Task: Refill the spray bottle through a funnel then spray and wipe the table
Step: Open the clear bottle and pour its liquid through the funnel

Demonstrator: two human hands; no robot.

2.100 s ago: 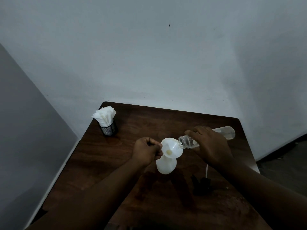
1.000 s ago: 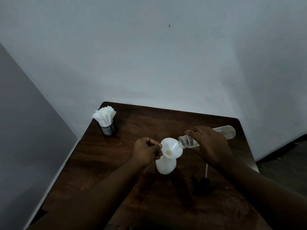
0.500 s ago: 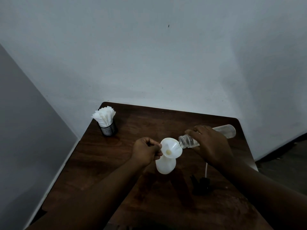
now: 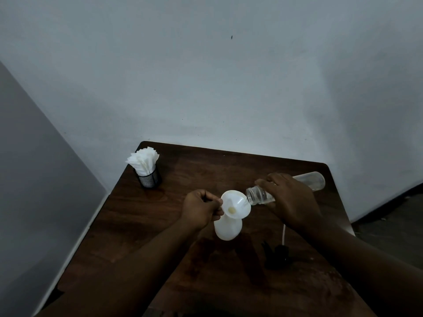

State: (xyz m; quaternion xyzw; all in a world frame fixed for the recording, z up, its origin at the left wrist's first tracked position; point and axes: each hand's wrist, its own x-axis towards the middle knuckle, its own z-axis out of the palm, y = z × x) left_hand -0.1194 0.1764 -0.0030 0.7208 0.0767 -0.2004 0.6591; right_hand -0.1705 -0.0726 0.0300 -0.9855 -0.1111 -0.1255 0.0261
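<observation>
Pale grey walls meet in a corner behind a dark wooden counter (image 4: 206,172). Over it the left hand (image 4: 200,209) is closed, its fingers (image 4: 216,203) pinching the rim of the white funnel (image 4: 237,203), which sits in the neck of the white spray bottle (image 4: 227,228) standing upright just below those fingers. The right hand (image 4: 291,201) curls its fingers (image 4: 267,180) round the middle of a clear bottle (image 4: 257,195) tipped almost level, its open threaded mouth at the funnel's rim on the side away from the left fingers, its base pointing out past the right knuckles. Whether liquid is running from it cannot be told. A black spray head (image 4: 278,253) with a thin pale dip tube (image 4: 284,234) lies on the counter beneath the right wrist, apart from the spray bottle. Well beyond the left fingers, near the far left corner, a black mesh cup (image 4: 150,179) holds white paper napkins (image 4: 143,161)
</observation>
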